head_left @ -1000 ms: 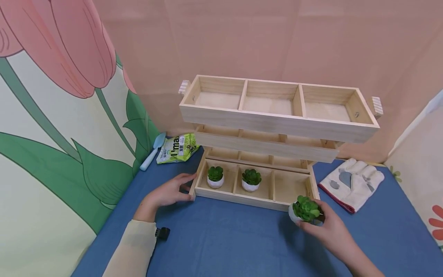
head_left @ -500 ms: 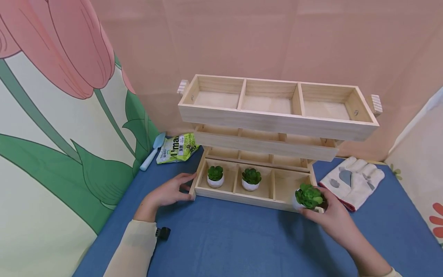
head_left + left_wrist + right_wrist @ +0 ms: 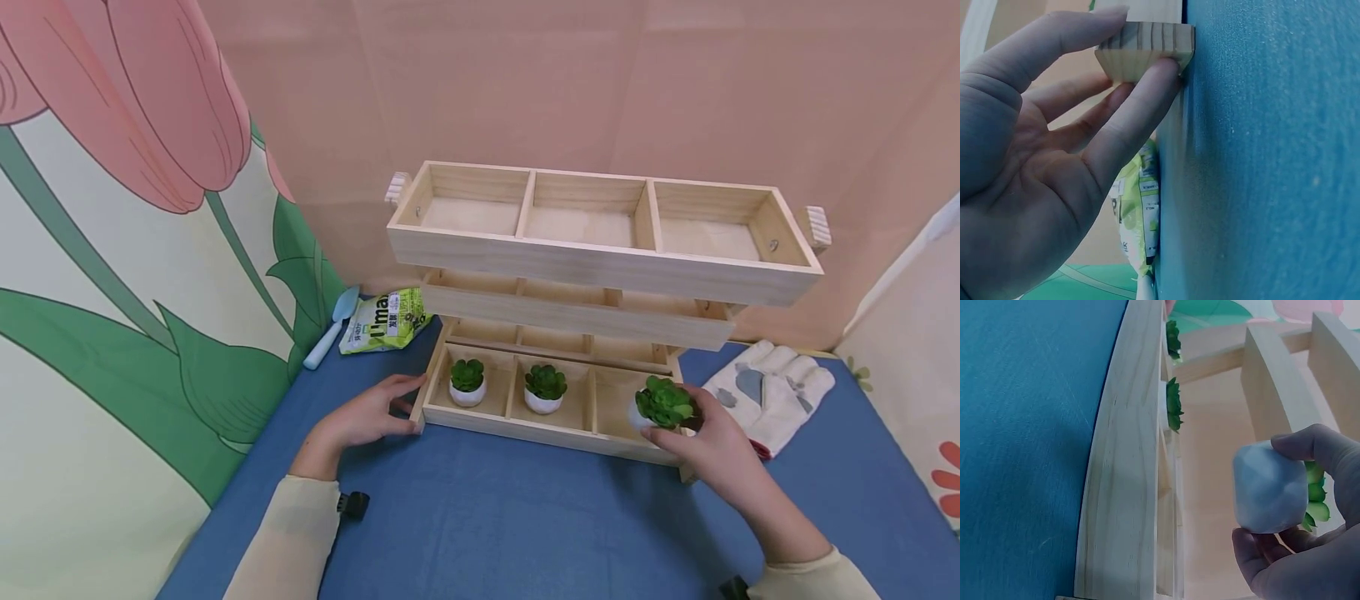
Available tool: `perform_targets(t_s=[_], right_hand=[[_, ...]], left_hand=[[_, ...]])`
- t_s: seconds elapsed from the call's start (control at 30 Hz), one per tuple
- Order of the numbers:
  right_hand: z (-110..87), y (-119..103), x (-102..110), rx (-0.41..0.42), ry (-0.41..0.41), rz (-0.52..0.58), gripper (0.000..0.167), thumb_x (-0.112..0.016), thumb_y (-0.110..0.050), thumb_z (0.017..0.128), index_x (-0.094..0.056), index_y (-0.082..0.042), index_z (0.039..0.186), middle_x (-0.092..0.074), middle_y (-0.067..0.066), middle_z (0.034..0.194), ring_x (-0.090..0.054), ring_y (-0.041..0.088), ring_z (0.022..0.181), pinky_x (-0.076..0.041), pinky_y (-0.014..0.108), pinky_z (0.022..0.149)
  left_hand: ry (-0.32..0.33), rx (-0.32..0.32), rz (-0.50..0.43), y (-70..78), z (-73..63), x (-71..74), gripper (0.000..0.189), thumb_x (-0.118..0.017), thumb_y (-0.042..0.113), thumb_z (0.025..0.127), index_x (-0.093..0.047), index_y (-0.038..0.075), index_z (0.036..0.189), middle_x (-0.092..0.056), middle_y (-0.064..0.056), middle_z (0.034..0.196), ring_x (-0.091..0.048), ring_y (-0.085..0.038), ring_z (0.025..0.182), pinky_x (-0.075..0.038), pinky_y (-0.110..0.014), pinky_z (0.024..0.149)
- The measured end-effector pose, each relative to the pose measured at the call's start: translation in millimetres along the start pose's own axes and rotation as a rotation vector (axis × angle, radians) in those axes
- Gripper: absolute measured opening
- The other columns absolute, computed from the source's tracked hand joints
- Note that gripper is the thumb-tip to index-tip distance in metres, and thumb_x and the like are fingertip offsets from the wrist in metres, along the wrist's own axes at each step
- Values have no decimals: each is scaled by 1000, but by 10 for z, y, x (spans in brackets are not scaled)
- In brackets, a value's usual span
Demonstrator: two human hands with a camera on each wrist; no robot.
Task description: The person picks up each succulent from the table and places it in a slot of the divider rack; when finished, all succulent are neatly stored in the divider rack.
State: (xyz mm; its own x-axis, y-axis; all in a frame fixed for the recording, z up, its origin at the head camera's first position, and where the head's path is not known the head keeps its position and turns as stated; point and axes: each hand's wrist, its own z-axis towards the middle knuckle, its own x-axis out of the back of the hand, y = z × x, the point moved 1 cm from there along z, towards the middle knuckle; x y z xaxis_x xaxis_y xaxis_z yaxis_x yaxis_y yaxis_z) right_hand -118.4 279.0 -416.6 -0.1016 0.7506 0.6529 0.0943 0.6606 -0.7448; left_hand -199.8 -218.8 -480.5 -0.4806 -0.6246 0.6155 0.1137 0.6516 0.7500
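My right hand (image 3: 716, 446) holds a small potted succulent (image 3: 663, 403) by its white pot, above the right compartment of the lowest box (image 3: 547, 433) of a tiered wooden plant stand (image 3: 600, 265). In the right wrist view the white pot (image 3: 1270, 487) sits between thumb and fingers, clear of the wood. A second succulent (image 3: 467, 383) stands in the left compartment, a third succulent (image 3: 545, 388) in the middle one. My left hand (image 3: 367, 414) grips the stand's lower left end; in the left wrist view, thumb and fingers lie on opposite sides of the wooden end piece (image 3: 1146, 47).
A pale blue scoop (image 3: 330, 327) and a green-and-white bag (image 3: 386, 321) lie on the blue cloth (image 3: 510, 525) behind the left hand. White work gloves (image 3: 772, 392) lie right of the stand. The upper tiers overhang the lowest box.
My right hand has lifted the succulent slightly away from me, from in front of the box's right corner to above its right compartment. The left hand stays where it was.
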Motion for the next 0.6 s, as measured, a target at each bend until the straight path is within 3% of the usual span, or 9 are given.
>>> perform_targets(t_s=[0.33,0.6], right_hand=[[216,35,-60,17,-6,17,97,-80,-44,94,-31,9,160,-52,30,146,-59,39,123,-58,37,88],[368,118,-119,14,-14,53,96,-80,-42,95,-29,8,160,-51,30,146,-59,40,123,-59,35,88]], left_hand=[[-2,4,-5,-2,10,-1,89,-82,27,95,-34,13,169,-32,-23,170,-63,-39,136,-60,-48,99],[1,1,-1,-6,10,-6,89,-82,27,95,-35,12,168,-33,-22,170,-63,-39,136,-60,-48,99]])
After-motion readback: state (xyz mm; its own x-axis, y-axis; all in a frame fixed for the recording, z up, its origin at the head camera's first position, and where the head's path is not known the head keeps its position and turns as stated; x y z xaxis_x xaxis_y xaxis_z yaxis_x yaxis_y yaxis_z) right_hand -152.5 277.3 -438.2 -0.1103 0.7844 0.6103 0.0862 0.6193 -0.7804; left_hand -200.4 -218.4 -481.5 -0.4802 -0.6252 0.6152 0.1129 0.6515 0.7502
